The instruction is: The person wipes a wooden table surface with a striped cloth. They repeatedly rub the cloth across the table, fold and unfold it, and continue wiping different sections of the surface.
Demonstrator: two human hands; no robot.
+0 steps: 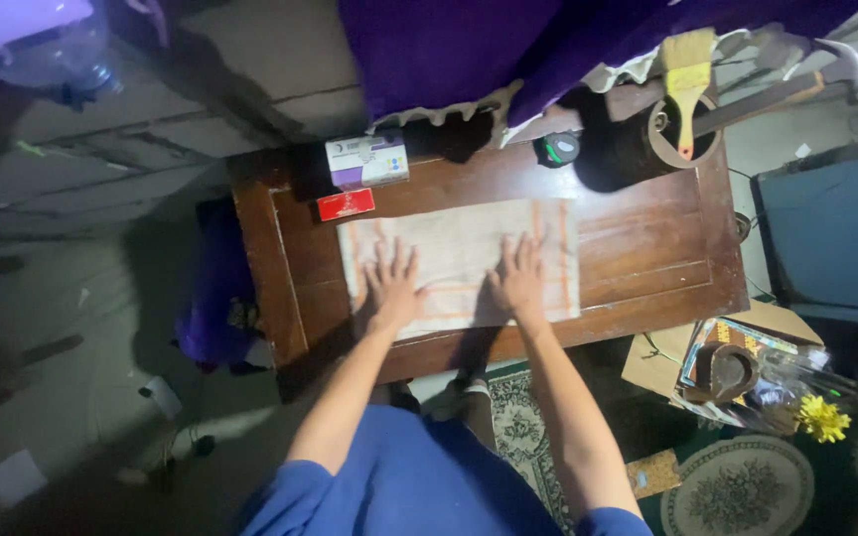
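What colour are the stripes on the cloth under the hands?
Orange-red stripes on a pale cloth, clearest in the head view.

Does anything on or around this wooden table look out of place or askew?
Mostly no. Both hands, left hand and right hand, lie flat on a pale cloth that sits slightly crooked on the wooden table. A hammer and paintbrush lean across a dark round container at the far edge.

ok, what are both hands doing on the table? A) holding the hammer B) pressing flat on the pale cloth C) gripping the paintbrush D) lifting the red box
B: the left hand and right hand lie palm-down, fingers spread, on the pale cloth on the wooden table.
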